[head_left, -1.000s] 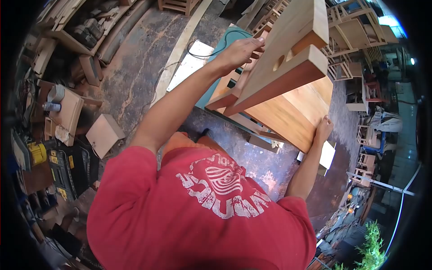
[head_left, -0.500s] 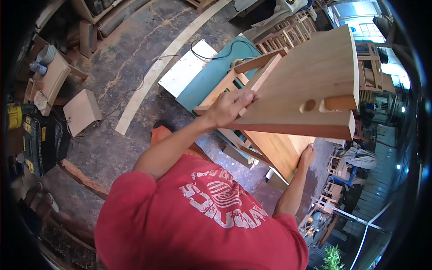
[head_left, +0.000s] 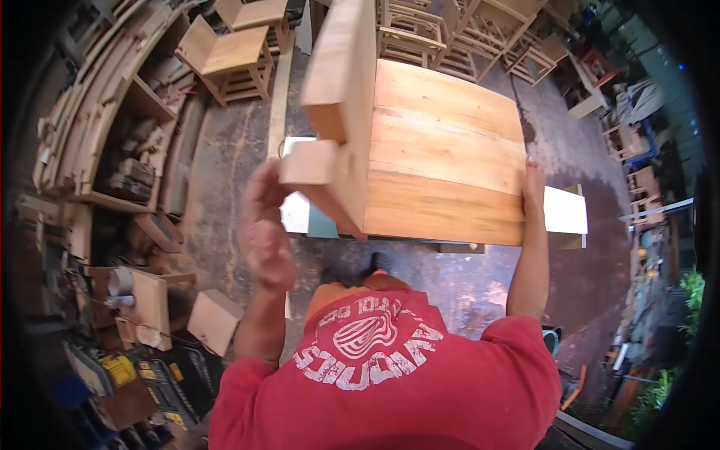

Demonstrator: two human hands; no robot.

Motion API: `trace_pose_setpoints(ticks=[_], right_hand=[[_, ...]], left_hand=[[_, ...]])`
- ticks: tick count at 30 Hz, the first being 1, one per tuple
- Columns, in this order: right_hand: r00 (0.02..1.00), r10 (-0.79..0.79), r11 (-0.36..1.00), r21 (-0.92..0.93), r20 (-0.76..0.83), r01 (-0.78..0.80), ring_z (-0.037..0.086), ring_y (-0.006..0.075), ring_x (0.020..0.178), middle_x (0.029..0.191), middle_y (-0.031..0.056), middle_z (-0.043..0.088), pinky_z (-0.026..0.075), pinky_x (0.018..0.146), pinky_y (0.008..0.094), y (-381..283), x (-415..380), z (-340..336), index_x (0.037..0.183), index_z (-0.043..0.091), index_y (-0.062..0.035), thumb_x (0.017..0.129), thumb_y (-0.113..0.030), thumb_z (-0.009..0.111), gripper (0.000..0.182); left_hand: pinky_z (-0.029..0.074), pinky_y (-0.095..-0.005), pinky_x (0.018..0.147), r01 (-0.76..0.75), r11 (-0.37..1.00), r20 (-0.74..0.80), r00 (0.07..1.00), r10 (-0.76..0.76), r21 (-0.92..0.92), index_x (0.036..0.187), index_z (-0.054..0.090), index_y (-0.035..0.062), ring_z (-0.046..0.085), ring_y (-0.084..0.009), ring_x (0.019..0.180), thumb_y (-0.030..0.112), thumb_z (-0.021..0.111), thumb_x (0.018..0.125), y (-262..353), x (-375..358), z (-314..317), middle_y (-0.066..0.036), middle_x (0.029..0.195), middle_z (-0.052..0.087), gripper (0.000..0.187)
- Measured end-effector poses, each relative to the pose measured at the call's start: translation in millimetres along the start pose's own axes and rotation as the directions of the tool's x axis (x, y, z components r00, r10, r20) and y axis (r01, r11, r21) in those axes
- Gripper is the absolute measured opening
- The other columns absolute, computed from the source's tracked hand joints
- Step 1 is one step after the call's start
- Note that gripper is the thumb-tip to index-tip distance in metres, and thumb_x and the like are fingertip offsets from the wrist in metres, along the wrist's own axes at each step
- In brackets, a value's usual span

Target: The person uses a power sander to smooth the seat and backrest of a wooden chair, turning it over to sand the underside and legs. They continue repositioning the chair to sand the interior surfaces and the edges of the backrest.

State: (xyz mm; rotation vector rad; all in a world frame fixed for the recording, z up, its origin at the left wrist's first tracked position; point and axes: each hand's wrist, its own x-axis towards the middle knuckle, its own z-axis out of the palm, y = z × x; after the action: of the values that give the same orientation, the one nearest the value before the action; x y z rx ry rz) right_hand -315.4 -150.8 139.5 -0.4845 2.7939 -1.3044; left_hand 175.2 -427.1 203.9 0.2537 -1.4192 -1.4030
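Touching the right edge of a broad, flat, honey-coloured wooden seat panel (head_left: 446,142), the person's right hand (head_left: 533,181) lies with its fingers along the border; whether they clasp the underside cannot be told. The seat panel lies level in front of the person, and a thick, pale wooden backrest board (head_left: 330,82) stands upright at its left side, with a notch cut into its near end. Blurred, the left hand (head_left: 266,225) is raised just left of that notched end, its fingers loosely curved and released from the wood; any slight contact there is too unclear to judge.

Beneath the backrest board's near end, a white flat sheet (head_left: 295,215) and a teal flat surface (head_left: 322,224) show, while a white rectangular panel (head_left: 566,211) sits beyond the seat's right edge. Far left, a light wooden chair (head_left: 236,52) stands on the dark, mottled floor (head_left: 457,277). Near left lie a pale, square-faced wooden box (head_left: 216,321) and a black-and-yellow tool case (head_left: 169,386). A leafy green plant (head_left: 664,386) shows at near right.
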Motion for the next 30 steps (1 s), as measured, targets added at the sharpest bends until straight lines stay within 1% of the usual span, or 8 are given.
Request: trace_pose_setpoints(ticks=[2, 4, 5, 7, 10, 14, 23, 30], right_hand=[[0.996, 0.018, 0.993, 0.112, 0.085, -0.027, 0.056, 0.0319, 0.129, 0.137, 0.0231, 0.060, 0.041, 0.109, 0.0414, 0.7, -1.4, -2.7, 0.137, 0.055, 0.0037, 0.107, -0.042, 0.049, 0.055], [0.996, 0.025, 0.977, 0.210, 0.091, -0.044, 0.052, 0.0304, 0.135, 0.144, 0.0209, 0.056, 0.038, 0.114, 0.0403, 1.5, -7.9, -6.4, 0.146, 0.049, 0.0019, 0.108, -0.043, 0.048, 0.058], [0.994, 0.029, 0.972, 0.230, 0.107, -0.053, 0.052, 0.0304, 0.135, 0.144, 0.0209, 0.056, 0.038, 0.114, 0.0403, 4.7, -9.1, -7.3, 0.146, 0.049, 0.0019, 0.108, -0.043, 0.048, 0.058], [0.993, -0.067, 0.982, 0.181, 0.097, 0.049, 0.049, 0.0306, 0.139, 0.149, 0.0201, 0.052, 0.035, 0.117, 0.0406, 5.6, -10.8, -10.1, 0.152, 0.043, 0.0009, 0.108, -0.044, 0.049, 0.063], [0.976, -0.077, 0.980, 0.195, 0.202, 0.037, 0.045, 0.0325, 0.143, 0.152, 0.0216, 0.050, 0.033, 0.119, 0.0416, -6.0, -20.3, -24.2, 0.153, 0.042, 0.0014, 0.108, -0.044, 0.050, 0.064], [0.964, -0.135, 0.955, 0.291, 0.229, 0.065, 0.044, 0.0325, 0.144, 0.153, 0.0215, 0.048, 0.032, 0.120, 0.0419, 9.7, -14.8, -29.9, 0.153, 0.042, 0.0012, 0.107, -0.044, 0.052, 0.065], [0.943, -0.165, 0.899, 0.438, 0.290, 0.023, 0.042, 0.0334, 0.144, 0.155, 0.0206, 0.044, 0.031, 0.121, 0.0449, 5.4, -19.6, -31.0, 0.154, 0.041, -0.0004, 0.102, -0.048, 0.060, 0.073], [0.915, -0.316, 0.913, 0.343, 0.249, 0.222, 0.036, 0.0345, 0.149, 0.157, 0.0205, 0.040, 0.025, 0.123, 0.0475, 8.0, -18.8, -31.1, 0.153, 0.042, -0.0024, 0.102, -0.045, 0.061, 0.070]], left_hand=[[0.041, -0.0480, 0.115, -0.067, 0.997, -0.014, 0.998, 0.067, 0.038, 0.154, 0.031, -0.0088, 0.049, -0.0366, 0.140, 0.057, 0.052, 0.100, 15.3, 13.8, 14.6, -0.031, 0.156, 0.041, 0.087], [0.042, -0.0496, 0.115, -0.294, 0.942, -0.046, 0.951, 0.305, 0.165, 0.159, 0.029, 0.0019, 0.047, -0.0358, 0.142, 0.063, 0.055, 0.098, 48.0, 34.4, 67.5, -0.029, 0.155, 0.043, 0.090], [0.038, -0.0581, 0.118, -0.390, 0.901, 0.025, 0.919, 0.393, 0.189, 0.159, 0.025, -0.0005, 0.043, -0.0457, 0.144, 0.054, 0.057, 0.100, 48.8, 39.5, 74.2, -0.034, 0.158, 0.035, 0.087], [0.043, -0.0566, 0.115, -0.451, 0.836, -0.004, 0.879, 0.476, 0.313, 0.156, 0.029, 0.0021, 0.046, -0.0433, 0.142, 0.034, 0.064, 0.100, 46.6, 42.8, 102.1, -0.032, 0.157, 0.038, 0.073], [0.049, -0.0530, 0.112, -0.431, 0.748, -0.106, 0.829, 0.549, 0.506, 0.147, 0.038, 0.0042, 0.051, -0.0401, 0.137, 0.012, 0.063, 0.099, 35.8, 44.7, 115.5, -0.031, 0.154, 0.042, 0.055], [0.053, -0.0470, 0.107, -0.410, 0.762, -0.205, 0.799, 0.565, 0.501, 0.131, 0.043, 0.0043, 0.058, -0.0353, 0.130, -0.003, 0.057, 0.098, 33.0, 45.9, 124.3, -0.028, 0.150, 0.047, 0.037], [0.052, -0.0433, 0.108, -0.315, 0.607, -0.206, 0.745, 0.634, 0.730, 0.130, 0.037, 0.0072, 0.058, -0.0306, 0.127, -0.008, 0.068, 0.091, 28.1, 50.3, 132.9, -0.024, 0.147, 0.051, 0.052], [0.053, -0.0406, 0.104, -0.248, 0.617, -0.270, 0.734, 0.623, 0.747, 0.135, 0.036, 0.0102, 0.058, -0.0284, 0.125, -0.010, 0.069, 0.090, 26.0, 50.4, 137.2, -0.023, 0.142, 0.052, 0.060]])
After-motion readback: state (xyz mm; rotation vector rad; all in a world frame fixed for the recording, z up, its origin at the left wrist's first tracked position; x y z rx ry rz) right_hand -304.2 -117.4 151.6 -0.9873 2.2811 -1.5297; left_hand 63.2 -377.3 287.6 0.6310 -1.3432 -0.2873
